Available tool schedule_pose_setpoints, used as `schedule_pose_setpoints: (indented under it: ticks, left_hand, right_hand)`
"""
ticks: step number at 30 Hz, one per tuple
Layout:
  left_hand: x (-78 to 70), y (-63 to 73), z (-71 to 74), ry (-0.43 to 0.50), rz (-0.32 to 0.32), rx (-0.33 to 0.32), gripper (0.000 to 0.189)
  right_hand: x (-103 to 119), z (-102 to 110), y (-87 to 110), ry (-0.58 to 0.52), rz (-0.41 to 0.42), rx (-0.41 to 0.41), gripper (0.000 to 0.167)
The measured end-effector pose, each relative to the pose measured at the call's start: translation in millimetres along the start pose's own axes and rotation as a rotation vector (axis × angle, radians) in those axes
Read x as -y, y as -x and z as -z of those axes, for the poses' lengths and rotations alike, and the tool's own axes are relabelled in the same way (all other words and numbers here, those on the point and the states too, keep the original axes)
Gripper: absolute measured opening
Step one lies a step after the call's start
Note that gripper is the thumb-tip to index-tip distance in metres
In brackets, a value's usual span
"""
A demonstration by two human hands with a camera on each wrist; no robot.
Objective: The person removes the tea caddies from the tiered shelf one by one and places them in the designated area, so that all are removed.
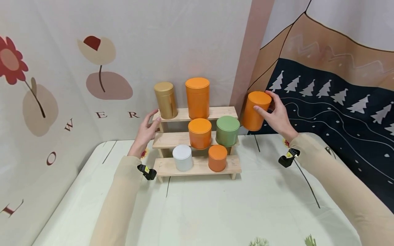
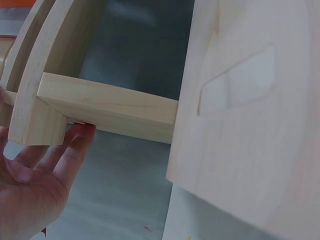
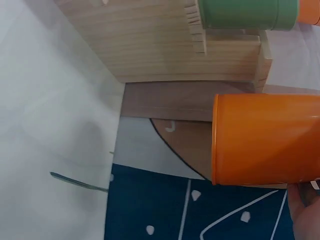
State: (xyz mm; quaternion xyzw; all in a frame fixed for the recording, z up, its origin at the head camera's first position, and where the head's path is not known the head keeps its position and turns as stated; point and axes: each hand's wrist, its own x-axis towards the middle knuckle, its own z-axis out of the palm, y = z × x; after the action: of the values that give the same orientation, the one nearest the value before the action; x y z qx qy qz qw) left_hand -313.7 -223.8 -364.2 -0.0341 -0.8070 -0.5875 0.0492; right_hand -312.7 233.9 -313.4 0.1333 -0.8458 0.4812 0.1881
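My right hand grips a tall orange canister near its top, thumb in front and fingers behind. The canister is raised off to the right of a three-tier wooden display stand and leans slightly. In the right wrist view the orange canister lies across the picture. My left hand holds the left end of the stand's top tier, and the left wrist view shows its fingers against the wood. Beside it on that tier stand a gold canister and another tall orange canister.
On the middle tier sit a shorter orange canister and a green one. The bottom tier bears a white canister and a small dark-orange one. Printed cloth hangs behind the cloth-covered table.
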Motion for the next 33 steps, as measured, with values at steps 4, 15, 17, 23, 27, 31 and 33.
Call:
schedule_pose_setpoints:
  ticks: [4,15,17,23,27,31,33]
  left_hand:
    - [-1.6,1.1,2.8,0.003,0.001,-0.006,0.062]
    - [-10.0,7.1,3.9,0.028,-0.019,-0.005,0.058]
    - [-19.3,13.3,2.5,0.021,-0.015,0.001,0.058]
    - [-31.0,21.1,0.2,0.036,-0.006,0.015,0.056]
    - [-29.5,21.1,-0.5,0.046,-0.001,0.015,0.056]
    - [-29.1,21.4,-1.0,0.052,-0.008,0.017,0.056]
    - [-29.0,21.5,-1.2,0.059,-0.013,0.020,0.056]
  right_hand:
    - [-4,-4,4.2,-0.019,-0.022,0.004,0.074]
    - [-19,-15,16.1,-0.015,-0.052,0.009,0.074]
    - [-23,-18,18.4,-0.018,-0.058,0.010,0.074]
    - [-36,-26,27.7,-0.035,-0.096,0.026,0.075]
    - [-42,-30,33.9,-0.042,-0.106,0.032,0.075]
    - [-47,-33,38.6,-0.054,-0.112,0.039,0.075]
    - [-49,-35,40.0,-0.062,-0.117,0.043,0.075]
